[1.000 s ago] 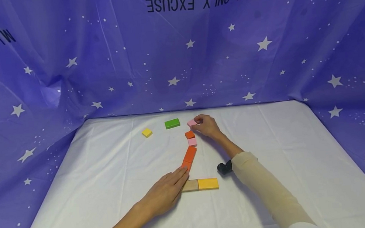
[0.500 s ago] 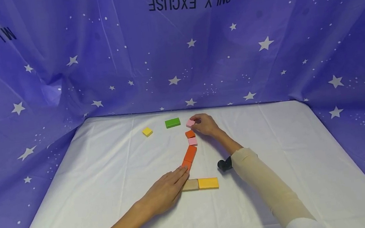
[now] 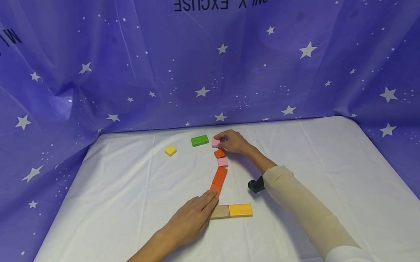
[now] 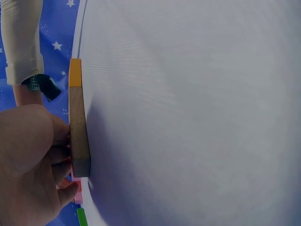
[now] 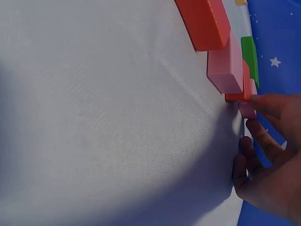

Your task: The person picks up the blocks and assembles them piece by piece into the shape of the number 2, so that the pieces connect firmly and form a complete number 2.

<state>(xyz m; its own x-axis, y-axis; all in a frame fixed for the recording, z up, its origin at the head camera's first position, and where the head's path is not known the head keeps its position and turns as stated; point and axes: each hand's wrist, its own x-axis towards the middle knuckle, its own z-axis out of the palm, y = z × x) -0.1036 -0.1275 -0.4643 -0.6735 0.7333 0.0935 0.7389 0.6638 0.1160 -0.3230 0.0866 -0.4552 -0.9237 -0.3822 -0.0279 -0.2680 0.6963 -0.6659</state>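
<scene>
My right hand (image 3: 234,141) pinches a small pink block (image 3: 215,142) at the far end of a curved row. Just nearer lies an orange-red block (image 3: 219,153), then another pink block (image 3: 222,162) and two longer orange-red blocks (image 3: 220,175) end to end. My left hand (image 3: 190,220) lies with straight fingers on the nearest orange-red block, covering part of it. Beside those fingers, a bare wooden block (image 3: 220,212) joins a yellow-orange block (image 3: 240,210) in a crosswise line; in the left wrist view the wooden block (image 4: 79,127) stands next to the fingers.
A green block (image 3: 199,140) lies left of the held pink one, with a small yellow block (image 3: 170,151) farther left. White cloth (image 3: 316,188) covers the table. Purple starry sheeting (image 3: 257,70) hangs behind and at both sides.
My right hand has slid the pink block a little left, closer to the green block and the row's far end. My left hand has stayed in place. The head view has shifted slightly.
</scene>
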